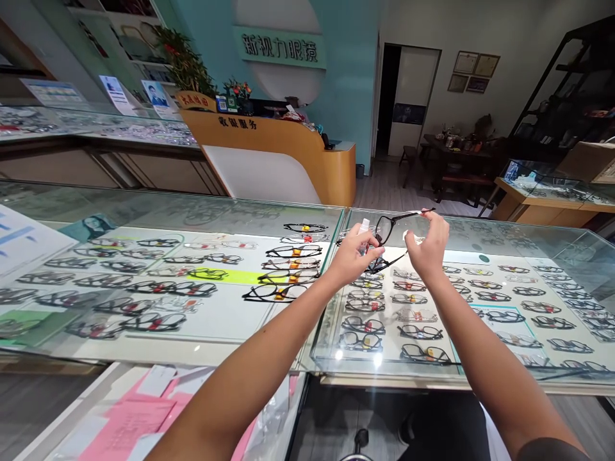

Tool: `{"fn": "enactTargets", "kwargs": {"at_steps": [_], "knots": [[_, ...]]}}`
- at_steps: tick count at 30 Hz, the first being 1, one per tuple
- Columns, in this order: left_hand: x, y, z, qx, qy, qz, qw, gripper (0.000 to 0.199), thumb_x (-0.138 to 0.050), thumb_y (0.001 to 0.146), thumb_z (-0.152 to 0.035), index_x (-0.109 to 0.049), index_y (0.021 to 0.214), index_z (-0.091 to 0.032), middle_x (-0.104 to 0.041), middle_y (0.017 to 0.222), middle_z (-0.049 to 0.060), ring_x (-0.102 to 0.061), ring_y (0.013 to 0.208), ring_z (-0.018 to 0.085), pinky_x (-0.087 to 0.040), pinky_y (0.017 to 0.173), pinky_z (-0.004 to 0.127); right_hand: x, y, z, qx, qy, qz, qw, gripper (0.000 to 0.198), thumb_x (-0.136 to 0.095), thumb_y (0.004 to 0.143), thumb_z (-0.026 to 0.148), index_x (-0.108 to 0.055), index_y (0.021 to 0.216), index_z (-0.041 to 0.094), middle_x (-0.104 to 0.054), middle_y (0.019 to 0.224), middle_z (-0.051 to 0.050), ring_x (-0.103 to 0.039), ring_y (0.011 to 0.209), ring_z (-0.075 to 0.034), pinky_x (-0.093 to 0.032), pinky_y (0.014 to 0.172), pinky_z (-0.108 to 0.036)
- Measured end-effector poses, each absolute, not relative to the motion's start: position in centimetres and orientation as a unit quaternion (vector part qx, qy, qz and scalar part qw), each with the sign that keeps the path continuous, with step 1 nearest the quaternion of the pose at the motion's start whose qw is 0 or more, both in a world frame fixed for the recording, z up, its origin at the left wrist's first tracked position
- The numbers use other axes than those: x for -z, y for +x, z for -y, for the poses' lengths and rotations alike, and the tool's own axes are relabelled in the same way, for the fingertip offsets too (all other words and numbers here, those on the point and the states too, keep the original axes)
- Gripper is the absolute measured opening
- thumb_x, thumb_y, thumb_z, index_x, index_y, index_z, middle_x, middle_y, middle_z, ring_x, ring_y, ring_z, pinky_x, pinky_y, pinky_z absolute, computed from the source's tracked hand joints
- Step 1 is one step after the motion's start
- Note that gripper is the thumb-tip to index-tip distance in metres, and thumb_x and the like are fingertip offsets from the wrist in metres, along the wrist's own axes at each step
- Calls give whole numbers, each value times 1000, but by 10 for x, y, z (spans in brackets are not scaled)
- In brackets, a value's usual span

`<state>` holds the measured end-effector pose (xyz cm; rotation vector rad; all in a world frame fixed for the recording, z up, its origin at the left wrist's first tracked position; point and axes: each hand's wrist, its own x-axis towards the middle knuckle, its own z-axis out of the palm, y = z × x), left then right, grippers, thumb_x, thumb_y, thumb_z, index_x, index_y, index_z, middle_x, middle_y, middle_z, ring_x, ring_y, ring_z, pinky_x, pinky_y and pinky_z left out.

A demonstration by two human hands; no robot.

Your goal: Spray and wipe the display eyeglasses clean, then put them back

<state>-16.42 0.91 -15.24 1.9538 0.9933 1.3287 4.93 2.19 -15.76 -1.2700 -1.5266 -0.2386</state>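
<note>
Above the glass counter, my left hand (353,257) is closed around a small clear bottle (364,226) with a white top. Its fingers also meet the front of a pair of black-framed eyeglasses (383,229), whose temples stand open toward the right. My right hand (430,244) is closed, with finger and thumb near the tip of the upper temple. A small white piece (414,238), perhaps cloth or tissue, shows by the right thumb. The lower temple points toward the right palm, and part of the frame is hidden behind my left fingers.
Under the glass of the display counter (331,266) lie rows of eyeglasses. An open drawer (72,410) with pink and white papers is below at left. A wooden cashier desk (336,173) stands beyond the counter. A stool base (358,445) is on the floor below.
</note>
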Motion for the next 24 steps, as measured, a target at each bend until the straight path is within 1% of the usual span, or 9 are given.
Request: {"fn": "enactTargets", "kwargs": {"at_steps": [3, 6, 9, 11, 14, 17, 21, 24], "knots": [[154, -163, -10, -505, 724, -372, 288, 15, -76, 85, -33, -70, 78, -21, -57, 91, 5, -57, 97, 24, -49, 87, 35, 157, 46, -20, 76, -522, 646, 552, 39, -59, 88, 28, -57, 126, 22, -67, 131, -17, -59, 124, -35, -45, 111, -57], [157, -161, -13, -547, 693, -365, 297, 17, -76, 85, -36, -71, 78, -21, -61, 92, 5, -57, 96, 23, -48, 87, 34, 164, 38, -20, -6, -501, 669, 549, 35, -62, 90, 32, -60, 123, 22, -70, 126, -16, -62, 118, -32, -50, 106, -52], [157, -161, -16, -580, 670, -354, 298, 23, -78, 85, -42, -71, 78, -22, -60, 90, 4, -55, 90, 21, -46, 83, 33, 173, 30, -23, -102, -497, 673, 538, 35, -65, 90, 38, -64, 121, 22, -71, 126, -15, -64, 116, -31, -52, 104, -51], [155, -162, -16, -599, 662, -349, 287, 26, -78, 85, -45, -71, 76, -22, -58, 88, 4, -55, 90, 21, -46, 84, 33, 177, 29, -26, -156, -513, 654, 534, 35, -67, 89, 41, -66, 117, 21, -72, 124, -15, -66, 115, -30, -54, 101, -50], [152, -164, -16, -609, 656, -345, 281, 24, -78, 85, -44, -73, 76, -22, -57, 89, 4, -55, 89, 20, -46, 84, 32, 174, 30, -25, -193, -525, 649, 516, 34, -67, 88, 43, -68, 114, 20, -72, 123, -15, -67, 113, -31, -55, 100, -52], [153, -163, -15, -598, 660, -346, 294, 22, -80, 84, -43, -76, 79, -22, -57, 92, 5, -57, 90, 20, -47, 82, 32, 164, 27, -15, -178, -489, 700, 489, 38, -69, 87, 39, -70, 121, 22, -73, 125, -13, -66, 118, -31, -52, 108, -54], [157, -159, -14, -580, 667, -344, 316, 25, -80, 84, -47, -79, 84, -22, -62, 98, 7, -61, 104, 25, -50, 93, 37, 154, 18, 0, -202, -415, 752, 471, 45, -68, 89, 34, -68, 133, 25, -74, 133, -11, -66, 124, -30, -50, 114, -52], [158, -159, -15, -573, 673, -334, 327, 29, -80, 84, -51, -79, 82, -22, -66, 97, 7, -60, 104, 26, -50, 98, 40, 151, 13, 4, -256, -382, 754, 470, 46, -67, 91, 35, -65, 137, 24, -74, 136, -11, -70, 121, -27, -53, 114, -49]]}}
